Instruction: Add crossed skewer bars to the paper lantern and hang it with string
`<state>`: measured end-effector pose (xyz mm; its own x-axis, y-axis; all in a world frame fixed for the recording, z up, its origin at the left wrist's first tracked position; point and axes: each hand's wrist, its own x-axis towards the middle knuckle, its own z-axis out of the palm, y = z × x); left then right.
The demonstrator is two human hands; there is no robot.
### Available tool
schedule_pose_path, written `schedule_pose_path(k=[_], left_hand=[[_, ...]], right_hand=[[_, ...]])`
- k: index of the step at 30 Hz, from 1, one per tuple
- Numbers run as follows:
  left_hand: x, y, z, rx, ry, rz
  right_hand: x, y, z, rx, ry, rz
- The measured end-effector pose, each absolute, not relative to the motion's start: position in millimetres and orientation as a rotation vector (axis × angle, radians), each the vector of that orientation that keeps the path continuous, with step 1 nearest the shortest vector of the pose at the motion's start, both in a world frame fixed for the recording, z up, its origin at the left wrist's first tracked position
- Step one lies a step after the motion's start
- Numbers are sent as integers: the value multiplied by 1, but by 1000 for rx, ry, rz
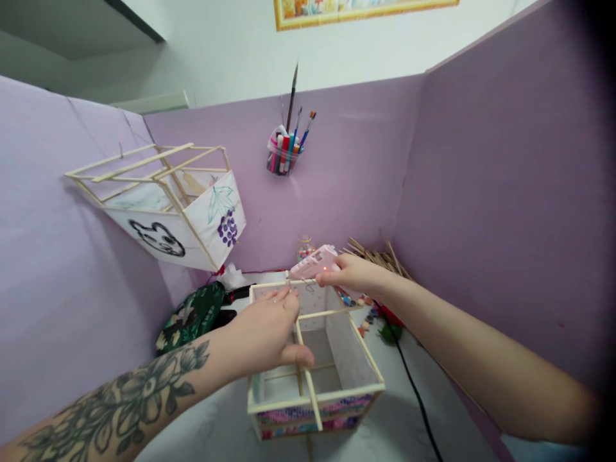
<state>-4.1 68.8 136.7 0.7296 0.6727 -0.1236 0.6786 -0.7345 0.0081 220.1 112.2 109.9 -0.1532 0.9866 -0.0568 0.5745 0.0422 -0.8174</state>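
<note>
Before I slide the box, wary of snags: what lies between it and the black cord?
In the head view, small coloured pieces and part of a green item lie between the box and cord; nearer, white tabletop shows.

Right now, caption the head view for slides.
Left hand over stick-framed box; right hand holding pink glue gun.

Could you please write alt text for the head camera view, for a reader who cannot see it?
A person's right hand holds a pink glue gun near the far edge of a stick-framed box, while the left hand spreads over the box's open top. A decorated frame and a cup of pens and brushes hang on purple panels.
</note>
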Motion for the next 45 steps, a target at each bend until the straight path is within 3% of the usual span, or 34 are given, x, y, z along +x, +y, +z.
schedule_pose_path(k=[11,45], left_hand=[[-4,69,137,2835,1123,-205],[-9,73,143,2918,1001,-73]], right_hand=[[222,117,93,-1155,-1300,1371],[221,119,81,-1286,-1496,1194]])
